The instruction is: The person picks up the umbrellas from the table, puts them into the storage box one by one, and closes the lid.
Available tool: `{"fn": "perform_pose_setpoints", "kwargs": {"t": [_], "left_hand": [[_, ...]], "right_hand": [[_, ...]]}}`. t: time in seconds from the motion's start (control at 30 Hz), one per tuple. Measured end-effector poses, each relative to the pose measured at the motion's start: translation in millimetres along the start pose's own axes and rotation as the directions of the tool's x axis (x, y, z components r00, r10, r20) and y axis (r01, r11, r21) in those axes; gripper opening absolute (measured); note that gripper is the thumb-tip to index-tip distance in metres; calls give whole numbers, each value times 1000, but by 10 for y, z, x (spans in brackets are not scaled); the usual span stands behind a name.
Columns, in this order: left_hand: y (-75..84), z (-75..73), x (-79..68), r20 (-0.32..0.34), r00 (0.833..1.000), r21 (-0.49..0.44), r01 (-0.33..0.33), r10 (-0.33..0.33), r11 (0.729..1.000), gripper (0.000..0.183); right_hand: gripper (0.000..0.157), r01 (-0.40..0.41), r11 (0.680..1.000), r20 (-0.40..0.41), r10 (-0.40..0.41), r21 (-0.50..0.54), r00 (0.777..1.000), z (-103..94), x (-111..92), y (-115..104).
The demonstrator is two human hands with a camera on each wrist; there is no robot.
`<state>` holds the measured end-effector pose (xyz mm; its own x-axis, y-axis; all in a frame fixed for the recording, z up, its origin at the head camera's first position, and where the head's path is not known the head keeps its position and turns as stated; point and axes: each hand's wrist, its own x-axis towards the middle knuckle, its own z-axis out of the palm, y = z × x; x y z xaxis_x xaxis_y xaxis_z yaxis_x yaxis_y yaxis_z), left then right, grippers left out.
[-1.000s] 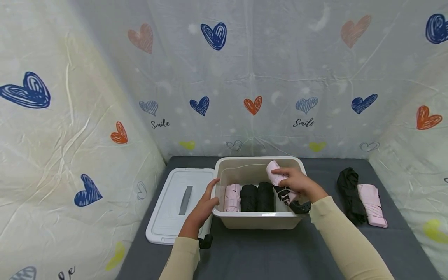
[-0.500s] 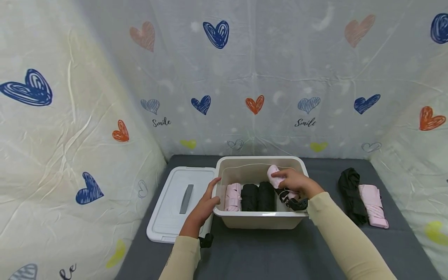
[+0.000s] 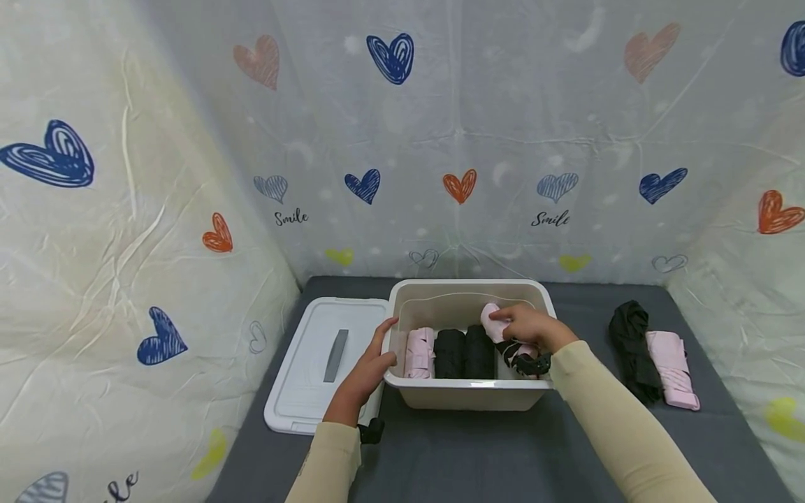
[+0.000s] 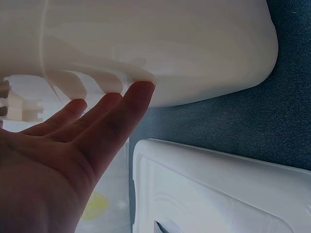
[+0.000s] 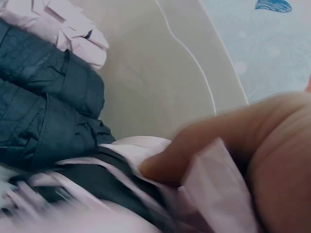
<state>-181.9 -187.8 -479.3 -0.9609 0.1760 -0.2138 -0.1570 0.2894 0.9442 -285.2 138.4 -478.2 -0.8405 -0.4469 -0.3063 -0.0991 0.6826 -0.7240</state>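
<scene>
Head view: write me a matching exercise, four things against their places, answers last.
1. Lid
2. Two black rolls
3. Leftmost pink roll
4. Long black bundle

A. Inside the bin, at the middle
B. On the table, right of the bin
C. On the table, left of the bin
D. Inside the bin, by its left end

Pairs: 1-C; 2-A; 3-D; 4-B

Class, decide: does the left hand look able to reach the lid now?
Probably yes: the left hand merely touches the box, and the lid lies close by, its grey handle uncovered.
</scene>
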Motion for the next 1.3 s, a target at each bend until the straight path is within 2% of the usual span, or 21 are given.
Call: {"fn": "perform_pose_setpoints", "kwargs": {"t": [0.2, 0.33, 0.4, 0.53, 0.73, 0.87, 1.03, 1.3], "left_hand": [[0, 7, 34, -3, 1000, 9, 1, -1, 1000, 76], [-133, 9, 125, -10, 1000, -6, -2, 2, 1000, 76], [-228, 10, 184, -22, 1000, -11, -9, 8, 1000, 77], [-315, 2, 233, -38, 999, -4, -14, 14, 1000, 77], [-360, 7, 265, -59, 998, 15, -7, 8, 1000, 76], [-360, 12, 264, -61, 998, 14, -26, 26, 1000, 77], [-369, 18, 261, -65, 997, 9, -30, 30, 1000, 76], [-381, 20, 261, -52, 998, 11, -37, 37, 999, 80]], "right_hand": [[52, -35, 996, -28, 38, 80, 999, -73, -19, -20], [51, -41, 995, -18, 42, 96, 999, -96, -35, -32], [53, -29, 995, -18, 31, 95, 999, -100, -51, -42], [51, 5, 996, -30, -3, 84, 1000, -112, -90, -66], [50, 31, 998, -23, -30, 49, 999, -135, -141, -96], [49, 61, 997, -7, -60, 49, 998, -149, -193, -110], [46, 105, 991, 5, -106, 88, 994, -164, -272, -90], [49, 181, 966, 24, -188, 184, 982, -240, -460, -24]]}}
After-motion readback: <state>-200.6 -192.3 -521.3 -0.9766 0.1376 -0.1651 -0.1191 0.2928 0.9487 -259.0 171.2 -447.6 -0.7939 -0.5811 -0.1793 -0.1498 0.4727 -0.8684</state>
